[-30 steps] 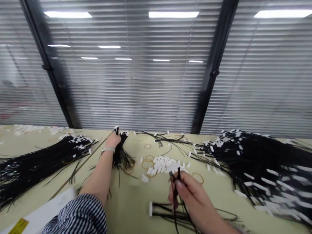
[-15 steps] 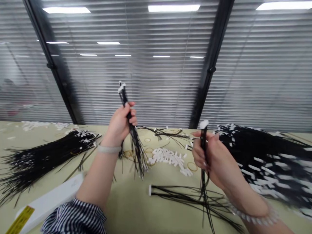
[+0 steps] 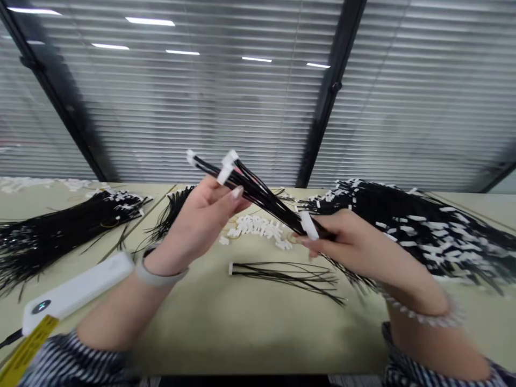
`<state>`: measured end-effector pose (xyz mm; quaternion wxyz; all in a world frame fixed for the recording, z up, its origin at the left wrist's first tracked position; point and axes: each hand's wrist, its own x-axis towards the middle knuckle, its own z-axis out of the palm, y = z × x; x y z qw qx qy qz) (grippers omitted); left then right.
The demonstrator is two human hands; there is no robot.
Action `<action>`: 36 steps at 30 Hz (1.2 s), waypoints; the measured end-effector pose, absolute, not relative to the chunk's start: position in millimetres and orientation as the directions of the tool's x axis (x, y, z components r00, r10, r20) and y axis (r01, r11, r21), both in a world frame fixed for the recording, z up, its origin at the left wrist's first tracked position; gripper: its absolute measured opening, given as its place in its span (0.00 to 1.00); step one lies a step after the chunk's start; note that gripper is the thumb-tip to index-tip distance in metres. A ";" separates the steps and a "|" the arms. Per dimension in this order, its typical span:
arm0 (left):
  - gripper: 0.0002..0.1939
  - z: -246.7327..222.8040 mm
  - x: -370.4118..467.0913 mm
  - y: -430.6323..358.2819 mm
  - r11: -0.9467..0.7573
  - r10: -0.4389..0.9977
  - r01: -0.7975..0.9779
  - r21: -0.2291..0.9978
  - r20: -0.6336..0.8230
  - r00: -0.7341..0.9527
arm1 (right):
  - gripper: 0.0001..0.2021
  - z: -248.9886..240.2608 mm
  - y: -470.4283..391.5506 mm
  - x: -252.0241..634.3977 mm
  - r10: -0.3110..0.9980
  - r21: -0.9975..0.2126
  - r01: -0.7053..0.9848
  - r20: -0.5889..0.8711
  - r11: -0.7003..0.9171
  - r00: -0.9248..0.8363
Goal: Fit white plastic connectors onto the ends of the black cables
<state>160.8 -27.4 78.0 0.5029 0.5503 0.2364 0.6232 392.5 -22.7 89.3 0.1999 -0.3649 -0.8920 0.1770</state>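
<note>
Wires are black, connectors white, sleeves dark-and-white striped.

A head-worn camera looks forward and down over the nearby table toward the blinds behind.

Tabletop: the pale yellow-green flat tabletop lies under the single black wire harness with a white block connector, landmark below.
Hands: the bare left hand and bare right hand hold a bundle of thin black wires with white connectors between them, higher than the harness.
Heap: small white oblong pieces, just behind the harness.
Case: white rounded oblong case, left of the harness.
Left sheaf: long black wire sheaf, well left and behind.
Right pile: large black wire pile with white tabs, right and behind.
Blinds: grey slatted blinds, behind everything.
</note>
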 end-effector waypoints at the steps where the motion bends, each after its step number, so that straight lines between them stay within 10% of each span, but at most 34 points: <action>1: 0.13 68.4 151.8 -27.6 -0.346 0.907 -0.330 0.878 0.403 0.121 | 0.14 89.3 -23.3 401.5 0.724 -0.437 0.613 0.144 0.658 -0.675; 5: 0.21 10.9 127.2 -31.4 -0.156 0.964 0.109 0.982 0.128 0.233 | 0.15 63.7 -16.2 419.7 0.698 -0.420 0.672 -0.117 0.610 -0.706; 14: 0.11 -32.1 130.7 -47.6 -0.253 0.948 0.690 0.678 0.030 0.318 | 0.14 9.1 3.3 424.3 0.743 -0.365 0.730 -0.136 0.577 -0.655; 24: 0.24 -39.9 117.6 -45.5 -0.335 0.942 0.860 0.383 0.124 0.312 | 0.10 28.7 -13.0 423.9 0.717 -0.365 0.702 -0.122 0.611 -0.687; 36: 0.08 -25.5 110.1 -45.1 -0.462 0.853 0.683 0.565 0.072 0.517 | 0.10 26.8 -19.0 414.5 0.807 -0.312 0.754 0.085 0.578 -0.584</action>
